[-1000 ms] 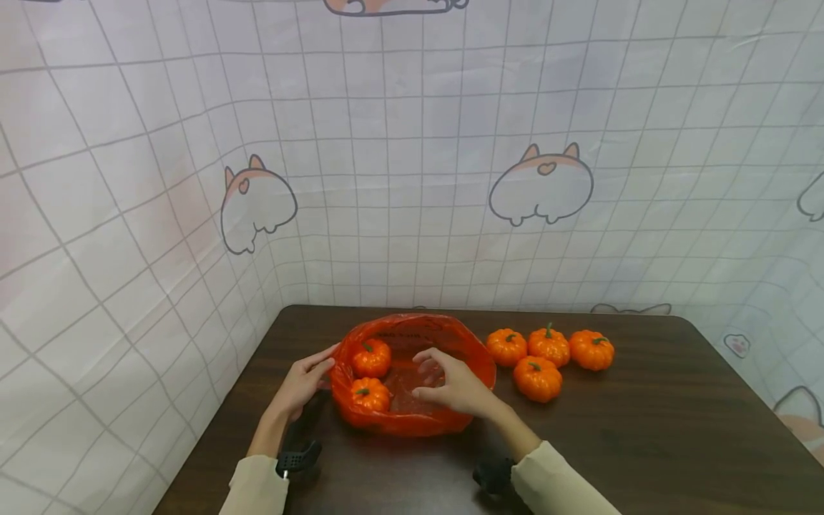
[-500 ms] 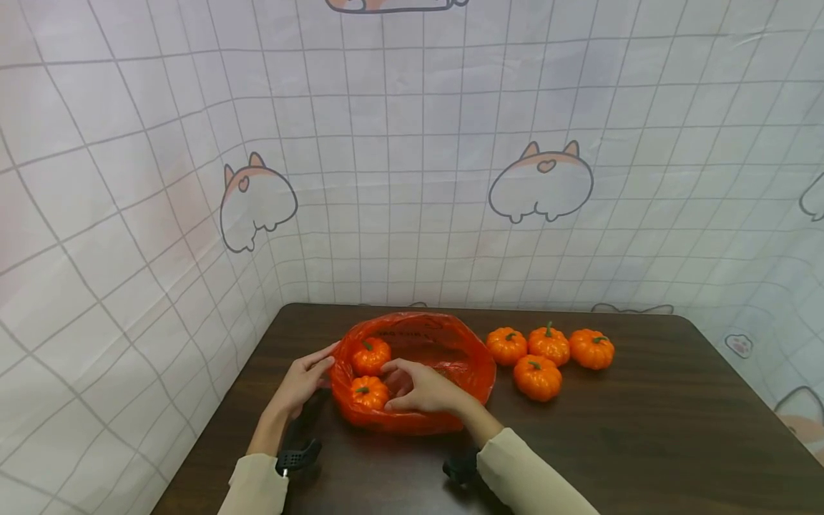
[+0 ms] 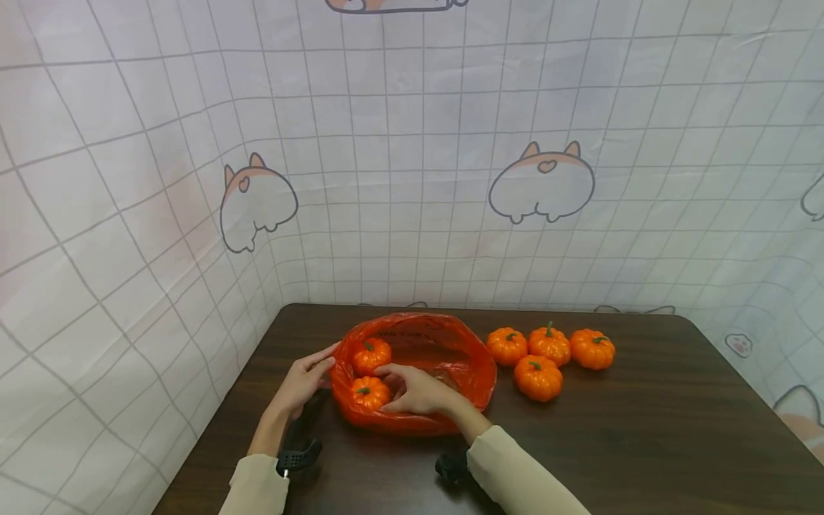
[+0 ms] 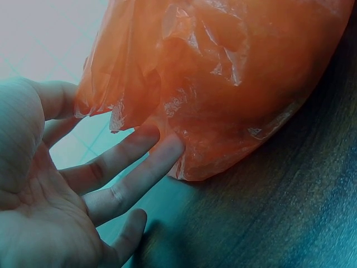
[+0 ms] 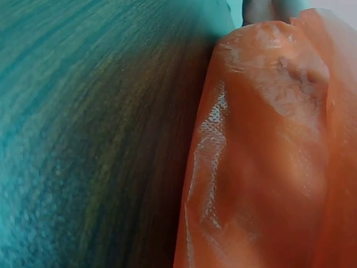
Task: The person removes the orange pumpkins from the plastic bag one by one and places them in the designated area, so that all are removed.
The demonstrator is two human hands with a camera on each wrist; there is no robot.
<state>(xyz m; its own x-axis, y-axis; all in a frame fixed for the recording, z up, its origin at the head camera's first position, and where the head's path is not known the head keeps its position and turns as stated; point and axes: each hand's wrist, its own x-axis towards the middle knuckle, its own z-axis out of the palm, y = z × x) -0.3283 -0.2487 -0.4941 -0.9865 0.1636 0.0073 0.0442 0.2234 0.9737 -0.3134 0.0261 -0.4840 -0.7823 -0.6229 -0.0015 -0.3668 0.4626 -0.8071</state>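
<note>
A red plastic bag (image 3: 418,425) lies wide-mouthed on the table, with two small orange pumpkins inside at its left. My left hand (image 3: 302,386) pinches the bag's left rim between thumb and index finger; its other fingers stretch along the bag's outside in the left wrist view. Inside the bag, my right hand (image 3: 418,390) has its thumb and fingers curled about the right side of the near pumpkin (image 3: 370,393). Just behind that one sits the far pumpkin (image 3: 371,355). In the right wrist view the bag's wall (image 5: 256,156) hides the right hand.
Several more orange pumpkins (image 3: 538,378) stand grouped on the dark wooden table (image 3: 644,429), right of the bag. A white grid-patterned cloth (image 3: 412,179) hangs behind and along the left side. Dark devices are strapped at both wrists.
My right hand has moved left inside the bag, from its middle to the near pumpkin, and its fingers have come around it. The left hand stays at the rim.
</note>
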